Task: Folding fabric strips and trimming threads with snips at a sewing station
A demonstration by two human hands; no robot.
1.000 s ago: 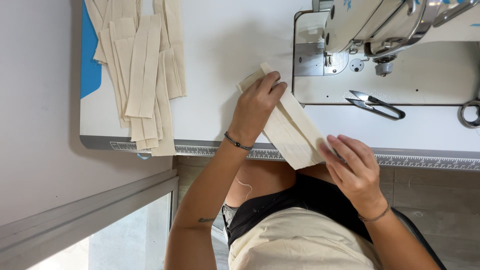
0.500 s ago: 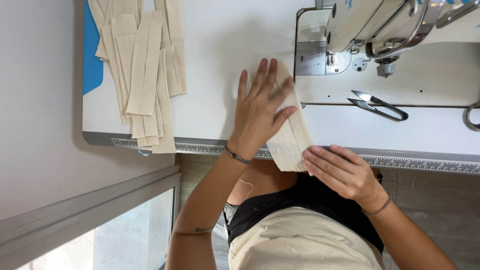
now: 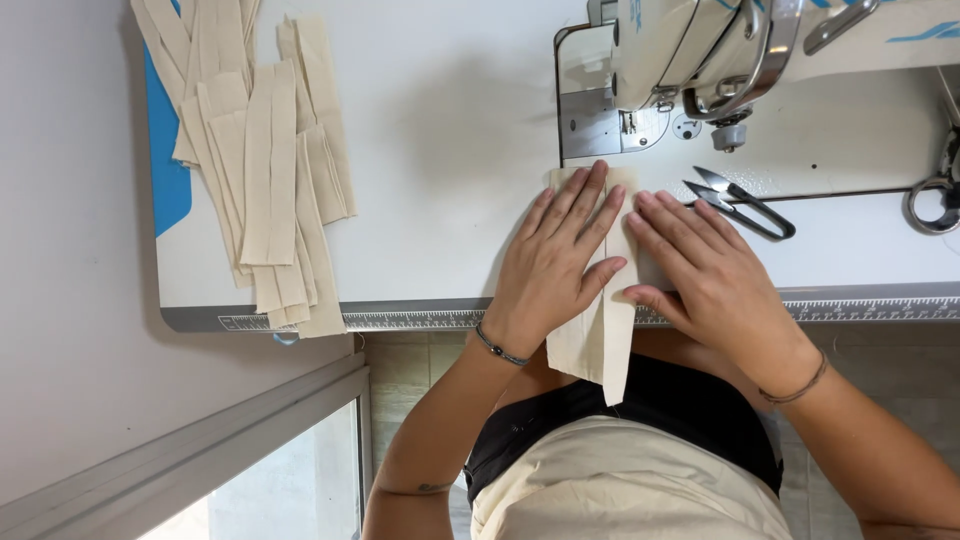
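A folded cream fabric strip [image 3: 597, 335] lies on the white sewing table [image 3: 450, 130], its near end hanging over the table's front edge. My left hand [image 3: 560, 260] presses flat on the strip, fingers spread and pointing toward the sewing machine [image 3: 700, 60]. My right hand [image 3: 700, 265] lies flat beside it on the strip's right side, fingertips close to the metal needle plate [image 3: 590, 125]. Neither hand grips anything. The middle of the strip is hidden under my hands.
A pile of several cream fabric strips [image 3: 265, 170] lies at the table's left, partly over a blue sheet [image 3: 165, 165]. Thread snips [image 3: 740, 205] rest right of my right hand. Scissors handles [image 3: 935, 195] show at the far right. A ruler strip [image 3: 400, 318] runs along the table's front edge.
The fabric strip went from held tilted in the air to lying straight on the table toward the machine. Both hands moved forward and now press flat on it.
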